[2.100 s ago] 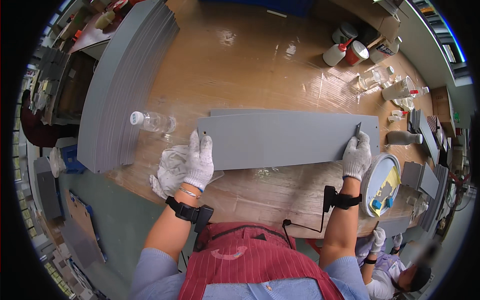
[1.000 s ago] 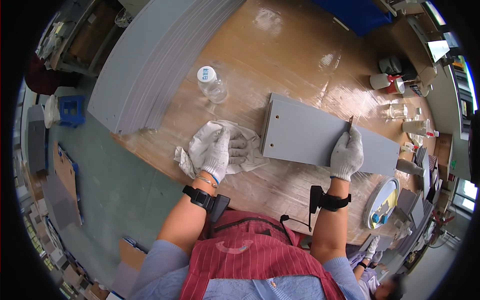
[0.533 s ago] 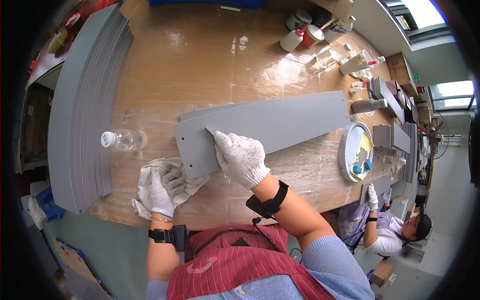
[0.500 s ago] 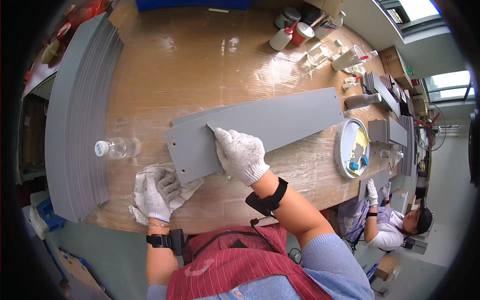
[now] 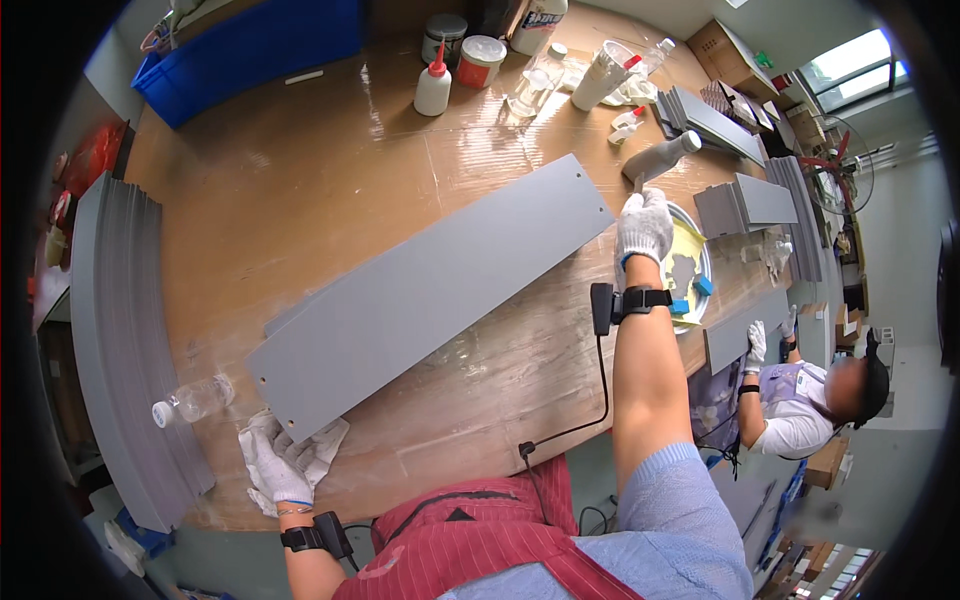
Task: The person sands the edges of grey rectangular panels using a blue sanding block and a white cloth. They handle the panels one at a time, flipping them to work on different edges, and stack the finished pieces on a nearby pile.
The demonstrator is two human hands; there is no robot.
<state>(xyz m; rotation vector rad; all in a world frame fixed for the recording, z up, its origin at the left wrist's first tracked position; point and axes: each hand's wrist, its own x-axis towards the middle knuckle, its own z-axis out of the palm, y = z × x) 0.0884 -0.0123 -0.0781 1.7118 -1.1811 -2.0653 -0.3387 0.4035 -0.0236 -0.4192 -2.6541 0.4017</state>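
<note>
A long grey panel (image 5: 430, 300) with small holes at its ends lies slantwise on the table, over another grey board (image 5: 292, 314) that shows only along its far edge. By the panel's near left corner, my gloved left hand (image 5: 272, 462) is loosely closed on a crumpled white cloth (image 5: 325, 450). My gloved right hand (image 5: 645, 228) reaches past the panel's far right end, beside a round white lid (image 5: 708, 262) and a grey bottle (image 5: 662, 157). Its fingers pinch a small thin piece, mostly hidden. Yellow paper (image 5: 688, 243) and blue blocks (image 5: 680, 307) lie on the lid.
Stacked grey panels (image 5: 120, 350) stand at the left, near a clear bottle (image 5: 195, 400) on its side. A blue bin (image 5: 250, 60), a red-tipped bottle (image 5: 433, 88) and tubs (image 5: 481, 62) line the back. Another person (image 5: 800, 400) works at the right.
My right hand has left the panel's surface and moved right to the lid and grey bottle. The view has shifted. My left hand stays with the cloth near the panel's corner.
</note>
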